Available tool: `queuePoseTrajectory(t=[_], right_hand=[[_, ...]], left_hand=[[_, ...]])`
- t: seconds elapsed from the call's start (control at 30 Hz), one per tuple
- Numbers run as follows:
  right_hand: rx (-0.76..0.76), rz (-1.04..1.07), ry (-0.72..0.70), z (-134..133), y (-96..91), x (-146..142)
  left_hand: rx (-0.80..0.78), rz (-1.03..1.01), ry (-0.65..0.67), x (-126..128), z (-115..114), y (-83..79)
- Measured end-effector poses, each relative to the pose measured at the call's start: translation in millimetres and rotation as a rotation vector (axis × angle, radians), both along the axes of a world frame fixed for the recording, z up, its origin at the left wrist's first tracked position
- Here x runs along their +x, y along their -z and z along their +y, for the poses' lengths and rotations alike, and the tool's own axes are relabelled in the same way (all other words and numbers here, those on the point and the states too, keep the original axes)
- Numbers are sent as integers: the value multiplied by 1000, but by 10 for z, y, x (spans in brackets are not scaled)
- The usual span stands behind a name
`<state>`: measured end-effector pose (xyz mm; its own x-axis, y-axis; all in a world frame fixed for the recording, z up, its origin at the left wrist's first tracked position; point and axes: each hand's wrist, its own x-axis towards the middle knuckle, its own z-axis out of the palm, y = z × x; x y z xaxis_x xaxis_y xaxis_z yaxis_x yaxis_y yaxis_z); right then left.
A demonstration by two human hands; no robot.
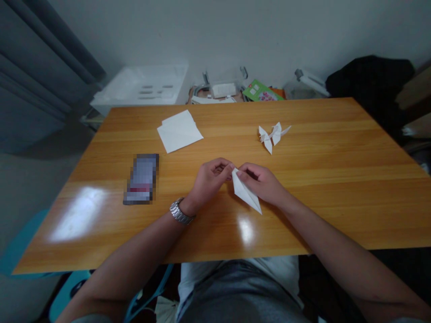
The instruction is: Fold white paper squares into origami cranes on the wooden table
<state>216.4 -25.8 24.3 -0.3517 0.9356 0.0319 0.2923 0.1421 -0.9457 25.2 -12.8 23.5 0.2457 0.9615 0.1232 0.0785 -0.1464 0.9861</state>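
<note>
Layout: table point(319, 179) and surroundings

Folded paper point(245, 193) between left hand point(210, 179) and right hand point(266, 181), above near half of table. Phone point(141, 179) on table, left of left hand. Sheets point(180, 132) overlap on table, beyond phone and to its right. Paper figures point(276, 134) on table, right of sheets, beyond right hand. Behind far edge, left to right: tub point(134, 92), box point(224, 90), booklet point(257, 92). Wall point(235, 36) behind these. Curtain point(37, 67) at far left.
</note>
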Motion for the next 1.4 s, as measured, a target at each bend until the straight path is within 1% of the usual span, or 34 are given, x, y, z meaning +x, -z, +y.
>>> queuePoseTrajectory(t=[0.17, 0.33, 0.67, 0.77, 0.9, 1.07, 1.23, 1.4], right_hand=[[-31, 20, 15, -9, -12, -11], [-95, 101, 13, -27, 13, -31], [-178, 116, -34, -21, 58, -47], [-235, 142, -28, -16, 53, -63], [-332, 263, -23, -35, 36, -88], [-354, 250, -50, -52, 52, -75], [-376, 258, -75, -44, 83, -49], [-409, 306, -70, -51, 40, -45]], left_hand=[[-7, 23, -20, -3, 13, 5], [63, 92, -56, 13, 11, 12], [60, 63, -16, 16, 21, 51], [29, 43, -6, 15, 19, 59], [-48, 15, -3, 11, 13, 63], [-57, 15, -6, 2, 17, 71], [-102, -13, 7, 8, 21, 81], [-111, -64, 57, -14, 28, 71]])
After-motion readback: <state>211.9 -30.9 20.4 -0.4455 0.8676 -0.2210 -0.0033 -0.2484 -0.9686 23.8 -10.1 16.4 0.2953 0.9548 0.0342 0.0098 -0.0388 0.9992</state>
